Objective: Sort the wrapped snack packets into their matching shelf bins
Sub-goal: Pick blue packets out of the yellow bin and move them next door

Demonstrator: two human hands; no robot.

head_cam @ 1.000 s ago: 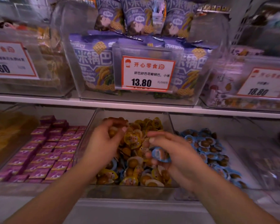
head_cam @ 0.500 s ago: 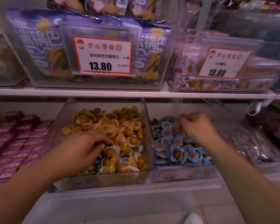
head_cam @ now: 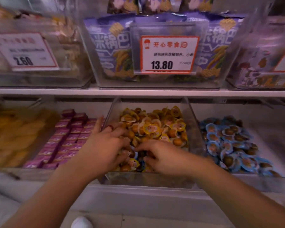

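Left of the clear plastic middle bin (head_cam: 194,129) lie rows of small purple wrapped blocks (head_cam: 69,139). Inside that bin, the left hand (head_cam: 104,145) spreads its fingers over the yellow-wrapped round snack packets (head_cam: 155,127); the right hand (head_cam: 163,155) curls into them, its grip unclear through blur. Right of the bin sit blue-wrapped round snack packets (head_cam: 229,143).

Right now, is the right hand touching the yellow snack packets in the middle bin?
Touching. The head view shows the right hand resting on the yellow snack packets in the middle bin, fingers dug in among them.
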